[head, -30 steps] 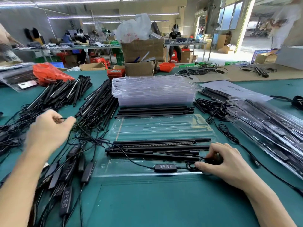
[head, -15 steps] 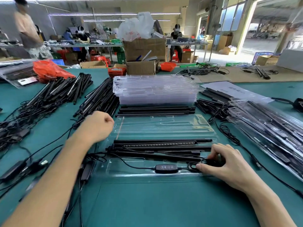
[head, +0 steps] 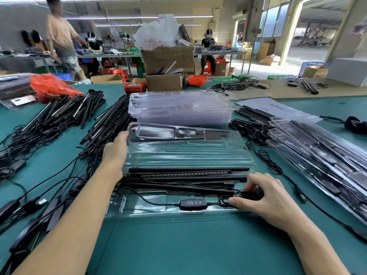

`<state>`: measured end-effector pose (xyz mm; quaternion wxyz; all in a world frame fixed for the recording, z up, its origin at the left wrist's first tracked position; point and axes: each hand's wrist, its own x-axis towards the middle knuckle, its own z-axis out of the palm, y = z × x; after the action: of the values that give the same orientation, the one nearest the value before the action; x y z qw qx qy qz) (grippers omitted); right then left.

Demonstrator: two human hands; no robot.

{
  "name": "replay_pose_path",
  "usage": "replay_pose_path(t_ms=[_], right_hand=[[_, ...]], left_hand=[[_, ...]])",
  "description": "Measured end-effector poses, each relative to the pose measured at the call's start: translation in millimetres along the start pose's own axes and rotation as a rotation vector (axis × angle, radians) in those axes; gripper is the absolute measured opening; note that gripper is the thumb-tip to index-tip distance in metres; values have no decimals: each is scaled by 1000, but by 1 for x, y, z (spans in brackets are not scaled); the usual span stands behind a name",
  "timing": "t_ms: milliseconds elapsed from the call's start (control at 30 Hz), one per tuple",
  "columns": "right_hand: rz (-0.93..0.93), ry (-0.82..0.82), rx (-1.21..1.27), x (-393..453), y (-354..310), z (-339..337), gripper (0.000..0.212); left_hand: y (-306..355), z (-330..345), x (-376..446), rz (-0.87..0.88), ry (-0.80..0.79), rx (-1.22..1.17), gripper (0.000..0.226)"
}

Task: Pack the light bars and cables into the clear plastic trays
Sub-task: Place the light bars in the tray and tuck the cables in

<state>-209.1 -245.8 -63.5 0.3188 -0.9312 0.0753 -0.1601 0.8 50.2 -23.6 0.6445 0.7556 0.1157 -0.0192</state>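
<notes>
A clear plastic tray [head: 127, 204] lies open in front of me on the green table. Several black light bars [head: 188, 174] lie across its middle. A black cable with an inline controller [head: 192, 203] lies in its near channel. My right hand [head: 264, 197] pinches the coiled cable end at the tray's right side. My left hand [head: 116, 149] holds the left edge of the tray's clear lid [head: 178, 135], which is lifted and blurred at the far side.
A stack of empty clear trays [head: 178, 108] stands behind. Piles of loose light bars [head: 65, 112] and cables [head: 29, 211] cover the left. Packed trays [head: 325, 155] lie to the right. Cardboard boxes [head: 166, 58] stand at the table's far edge; a person [head: 61, 38] walks behind.
My left hand has moved from the cables on the left to the tray's far left edge and has lifted the clear lid. My right hand has stayed on the cable end.
</notes>
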Motion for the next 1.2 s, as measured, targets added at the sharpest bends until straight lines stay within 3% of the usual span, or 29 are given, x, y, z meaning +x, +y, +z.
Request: replay_pose_path(t_ms=[167,300,400,467,567,700,767,867,1033,1200], right_hand=[[16,22,-3,1,-2,0,64],[26,14,-5,1,-4,1,66],[40,11,9,1,-4,0,67],[45,9,18,1,-4,0,67],[41,10,15,2,-3,1,65],[47,24,28,4,-3,1,65],[38,35,27,5,-2,2,66],[85,48,53,7,-1,4,67],[93,27,43,5,-1,1,60],[0,7,115,-2,1,-8,33]], left_hand=[[3,-21,-1,-26,-19,-334,78],[10,-48,-4,-43,-288,-414,93],[26,-71,-10,-24,-519,-166,89],[38,-80,-17,12,-633,164,86],[54,-81,-33,97,-716,621,75],[64,-73,-55,90,-833,883,62],[60,-57,-65,94,-811,1003,47],[36,-24,-80,222,-611,1122,15],[-20,3,-96,291,-223,1199,57],[-45,5,-95,359,-181,1231,68]])
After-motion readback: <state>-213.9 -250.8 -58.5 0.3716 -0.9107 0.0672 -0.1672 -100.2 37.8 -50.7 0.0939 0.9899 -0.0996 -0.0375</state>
